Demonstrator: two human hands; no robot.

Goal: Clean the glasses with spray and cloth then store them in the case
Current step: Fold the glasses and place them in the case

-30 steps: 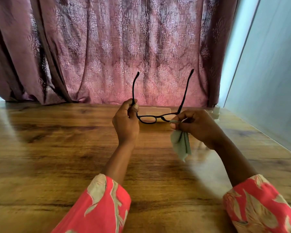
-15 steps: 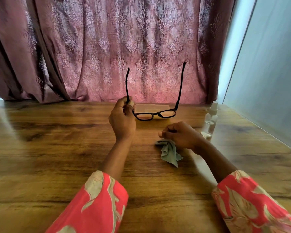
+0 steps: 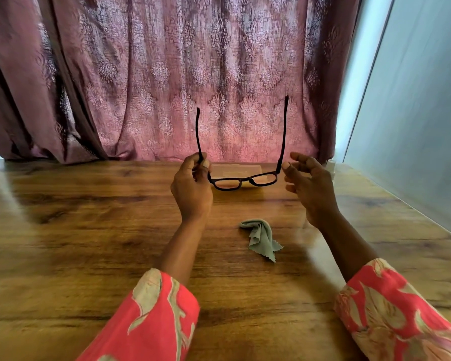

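On the wooden table [image 3: 63, 230] the clear case [image 3: 235, 170] waits unfilled. The left hand [image 3: 192, 188] pinches the black glasses [image 3: 241, 179] aloft by one temple; the right hand [image 3: 310, 183] hovers, fingers apart. The cloth [image 3: 261, 237] lies dropped: wiping looks finished, storing remains.

wooden table [image 3: 89, 243] — cloth [image 3: 261, 237], clear case [image 3: 236, 170]

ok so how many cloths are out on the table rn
1. The grey-green cloth lies crumpled on the wooden table, between the forearms and nearer than the held glasses. No other is visible.
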